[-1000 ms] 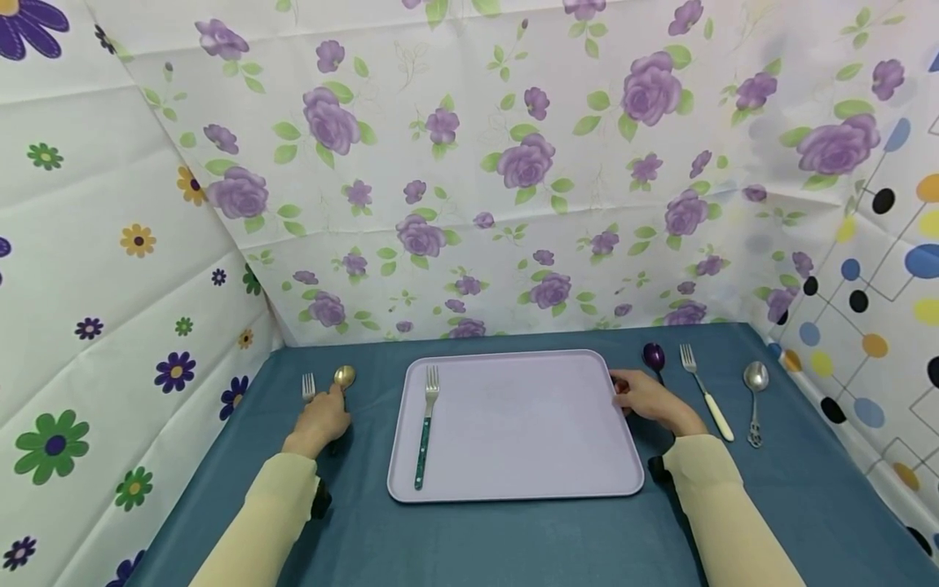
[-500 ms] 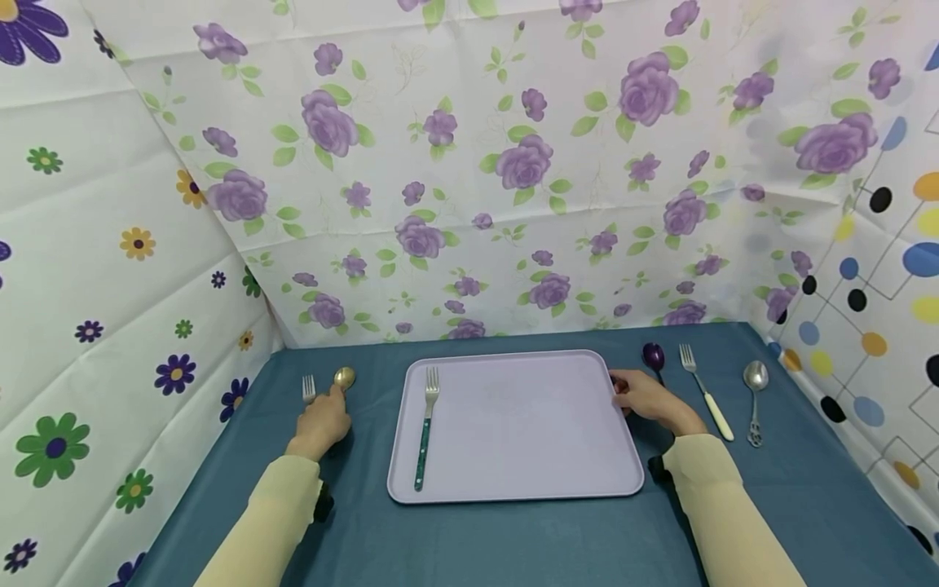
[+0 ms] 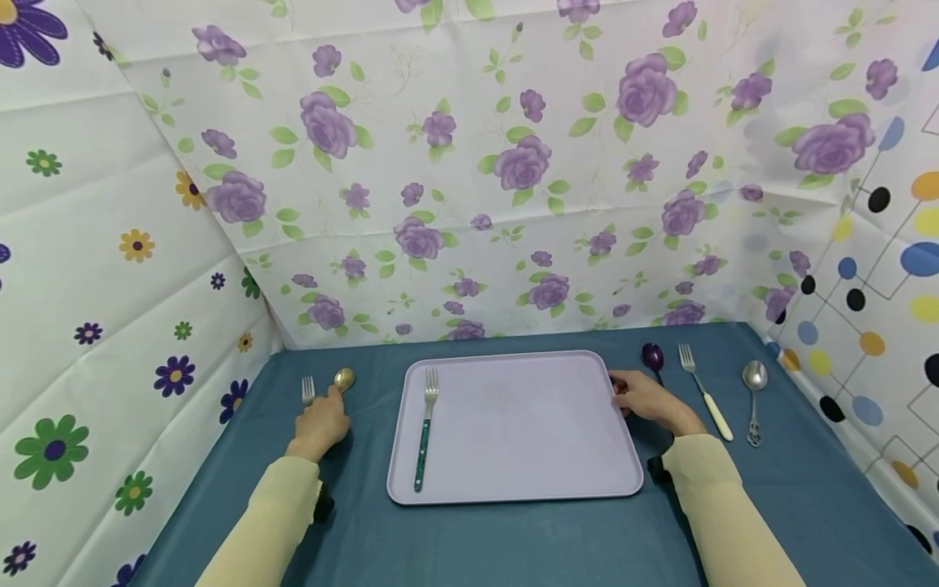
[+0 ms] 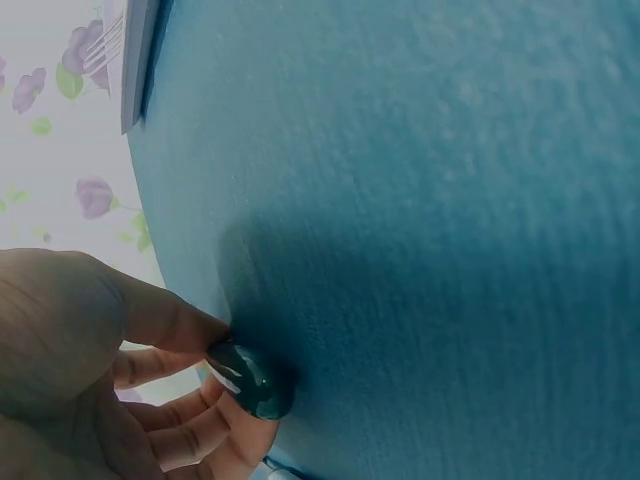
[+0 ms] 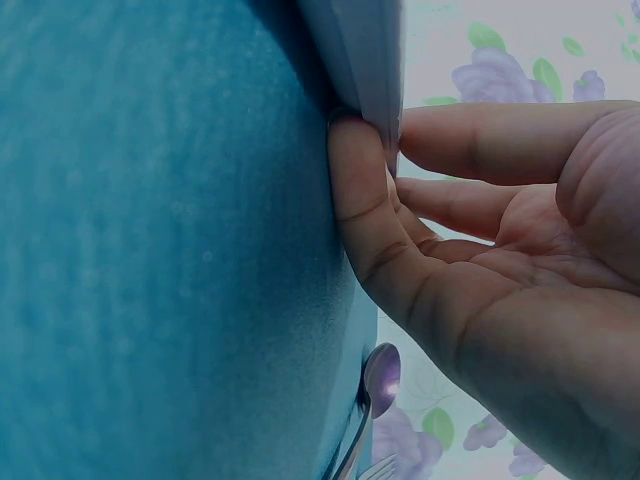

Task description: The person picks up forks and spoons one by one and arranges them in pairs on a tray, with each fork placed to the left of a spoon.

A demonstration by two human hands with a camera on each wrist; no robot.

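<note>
My left hand (image 3: 323, 424) pinches a gold spoon (image 3: 344, 378) that lies on the cloth left of the tray; in the head view its bowl shows past my fingertips. The left wrist view shows its glossy dark green handle end (image 4: 255, 382) between thumb and fingers. Just left of it is a fork (image 3: 308, 389), its tines showing and the rest hidden by the hand. My right hand (image 3: 653, 399) grips the right edge of a pale lilac tray (image 3: 528, 432), with a fingertip at its underside in the right wrist view. A green-handled fork (image 3: 423, 432) lies along the tray's left side.
Right of the tray lie a purple spoon (image 3: 652, 356), partly hidden by my right hand, a cream-handled fork (image 3: 707, 394) and an ornate silver spoon (image 3: 754, 399). A blue cloth (image 3: 484, 542) covers the table. Patterned sheets (image 3: 469, 163) hang behind and at both sides.
My left hand and forearm have shifted very slightly since the first frame. The right hand, tray and other cutlery stay in place.
</note>
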